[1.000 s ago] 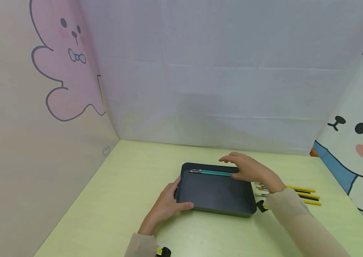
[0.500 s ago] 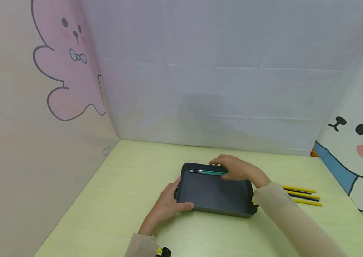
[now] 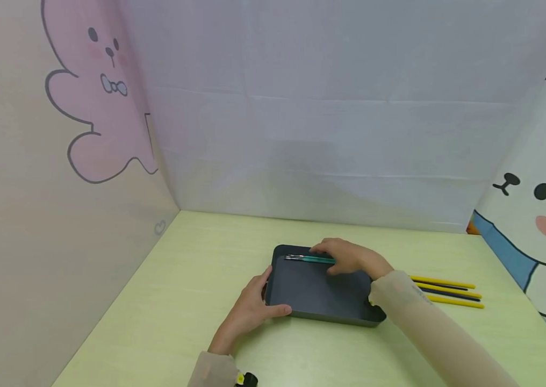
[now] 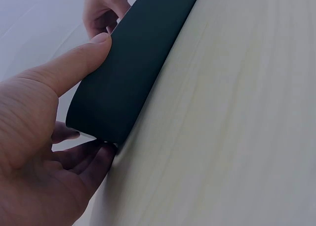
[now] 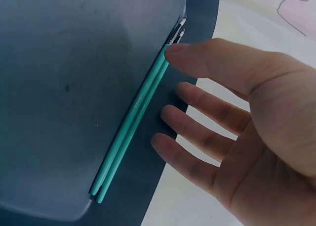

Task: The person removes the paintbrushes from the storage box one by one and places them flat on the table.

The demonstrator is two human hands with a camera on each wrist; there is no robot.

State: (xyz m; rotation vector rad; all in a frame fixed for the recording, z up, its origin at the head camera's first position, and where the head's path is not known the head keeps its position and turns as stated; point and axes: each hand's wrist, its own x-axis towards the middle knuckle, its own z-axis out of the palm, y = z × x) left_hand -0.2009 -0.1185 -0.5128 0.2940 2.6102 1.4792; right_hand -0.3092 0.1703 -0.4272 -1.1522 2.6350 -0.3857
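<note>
Two teal-handled paintbrushes (image 3: 310,259) lie side by side along the back wall inside a dark grey rectangular tray (image 3: 321,295). My left hand (image 3: 249,307) grips the tray's near left corner, thumb on the front wall and fingers around the left side, some tucked low at its bottom edge. My right hand (image 3: 347,257) is over the tray's back part and covers the handle ends of the brushes in the head view. In the right wrist view its fingers are spread; the thumb (image 5: 212,60) overlaps the teal brushes near their ferrules, and the other fingertips reach over the rim.
On the table right of the tray lie several more brushes with yellow handles (image 3: 447,283) and dark handles (image 3: 461,297); my right sleeve (image 3: 428,317) hides their bristle ends. A white sheet (image 3: 321,161) hangs behind the pale yellow table (image 3: 205,252).
My right hand has moved left along the teal brushes, from the tray's back right corner toward the middle of the back wall. The left hand and the tray have stayed in place.
</note>
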